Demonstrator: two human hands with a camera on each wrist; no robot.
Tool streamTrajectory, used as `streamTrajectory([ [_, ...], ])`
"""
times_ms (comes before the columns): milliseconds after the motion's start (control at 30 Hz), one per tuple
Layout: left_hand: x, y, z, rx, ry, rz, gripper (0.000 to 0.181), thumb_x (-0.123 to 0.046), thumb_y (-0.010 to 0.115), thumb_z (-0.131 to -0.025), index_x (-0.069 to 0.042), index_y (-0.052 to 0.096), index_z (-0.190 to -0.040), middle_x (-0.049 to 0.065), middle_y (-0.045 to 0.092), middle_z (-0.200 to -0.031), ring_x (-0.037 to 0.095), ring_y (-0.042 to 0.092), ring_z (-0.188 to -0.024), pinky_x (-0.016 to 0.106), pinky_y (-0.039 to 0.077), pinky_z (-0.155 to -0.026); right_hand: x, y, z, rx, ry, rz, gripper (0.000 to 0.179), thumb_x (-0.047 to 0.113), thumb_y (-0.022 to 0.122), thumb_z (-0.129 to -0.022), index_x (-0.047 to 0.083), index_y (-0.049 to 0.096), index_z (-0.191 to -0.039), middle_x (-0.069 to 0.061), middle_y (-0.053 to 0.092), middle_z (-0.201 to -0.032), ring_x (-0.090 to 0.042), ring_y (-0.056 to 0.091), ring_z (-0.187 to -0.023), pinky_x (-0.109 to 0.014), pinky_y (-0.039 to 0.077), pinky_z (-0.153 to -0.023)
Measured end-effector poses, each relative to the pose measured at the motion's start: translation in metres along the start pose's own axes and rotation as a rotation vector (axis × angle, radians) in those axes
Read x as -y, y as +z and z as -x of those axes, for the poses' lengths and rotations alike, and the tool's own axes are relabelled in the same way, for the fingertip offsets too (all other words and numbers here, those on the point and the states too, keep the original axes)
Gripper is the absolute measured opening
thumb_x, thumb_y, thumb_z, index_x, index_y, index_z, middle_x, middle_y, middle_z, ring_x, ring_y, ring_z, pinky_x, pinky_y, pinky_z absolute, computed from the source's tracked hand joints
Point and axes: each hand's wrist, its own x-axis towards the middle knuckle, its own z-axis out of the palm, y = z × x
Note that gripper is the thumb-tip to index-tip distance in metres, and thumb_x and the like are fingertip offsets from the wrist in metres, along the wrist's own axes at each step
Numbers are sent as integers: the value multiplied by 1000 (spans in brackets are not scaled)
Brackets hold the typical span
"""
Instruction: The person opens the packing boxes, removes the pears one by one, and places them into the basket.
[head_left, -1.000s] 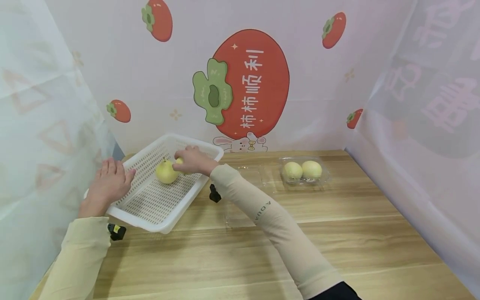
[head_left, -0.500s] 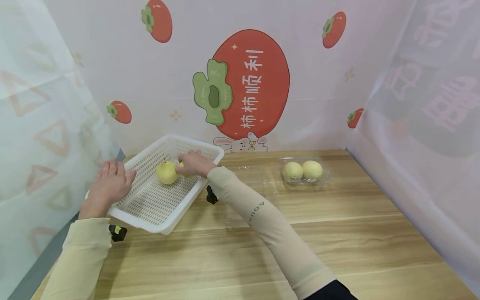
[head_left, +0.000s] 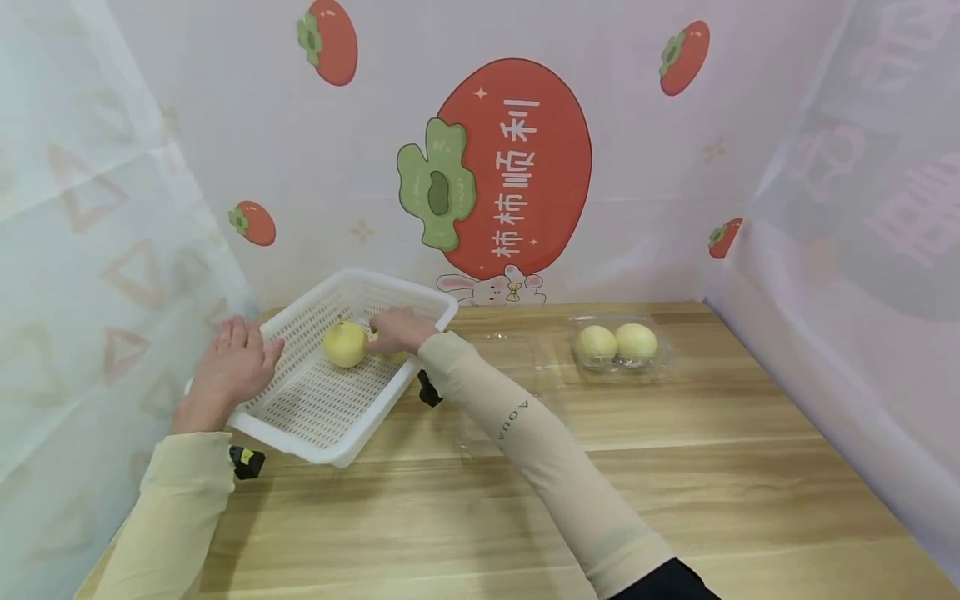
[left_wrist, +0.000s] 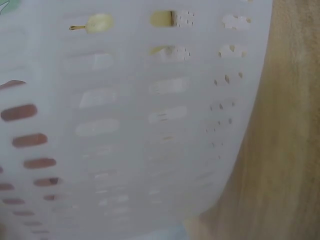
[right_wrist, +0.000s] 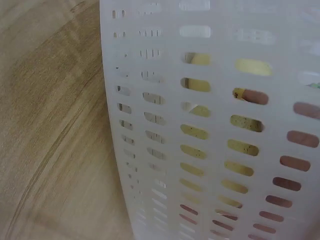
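Note:
A white slotted plastic basket stands at the left of the table. Inside it, near the middle, sits a yellow pear with its stem up. My right hand reaches over the right side and grips a second pear, low in the basket beside the first. Much of that pear is hidden by the hand. Through the slots in the right wrist view, yellow pear skin shows with finger-coloured patches around it. My left hand rests at the basket's left rim with its fingers straight.
A clear plastic box with two pears stands at the back right of the wooden table. Another clear plastic container lies partly under my right forearm. Printed cloth walls bound the table at the back and both sides.
My right hand has lowered the second pear deeper into the basket, along its right side. The left hand stays at the rim. The head view has shifted slightly to the left.

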Motion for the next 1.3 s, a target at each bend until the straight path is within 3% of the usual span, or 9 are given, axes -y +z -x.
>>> streamTrajectory([
  [233,-2,1,4,-9,-2,24,87,-52,11,-104,24,1,-145,46,-12,-150,60,-10,-142,71,4,-114,-3,0,3,51,-25,29,24,41,58,-92,17,61,-93,6,56,-82,-11,48,-76,-27,37,-75],
  [500,-4,2,4,-15,-10,41,85,-50,15,-105,24,2,-145,47,-10,-150,60,-9,-142,71,4,-114,-3,6,-1,82,6,58,25,38,58,-94,19,66,-108,7,67,-109,-11,58,-99,-37,39,-101],
  [567,-4,2,3,-14,-8,40,85,-50,14,-105,24,3,-145,47,-10,-150,60,-9,-142,71,5,-114,-3,5,0,78,20,55,23,38,58,-95,19,65,-107,8,66,-107,-10,58,-98,-34,40,-97],
  [767,-4,0,3,0,5,45,86,-51,11,-104,24,1,-145,46,-13,-149,60,-10,-142,71,4,-113,0,-4,7,48,56,38,15,33,55,-96,20,59,-91,5,57,-86,-12,49,-78,-27,40,-71],
  [1133,-6,-1,2,-9,6,50,86,-51,11,-104,24,1,-145,47,-11,-149,60,-11,-141,70,4,-114,5,-29,19,33,64,78,16,34,53,-97,20,56,-90,4,52,-86,-14,46,-79,-28,38,-67],
  [1300,-5,-4,2,-26,25,41,84,-49,11,-105,25,5,-144,50,-5,-148,61,-5,-141,70,7,-113,8,-43,25,32,5,65,21,31,51,-97,19,46,-80,4,39,-74,-11,32,-64,-24,27,-56],
])
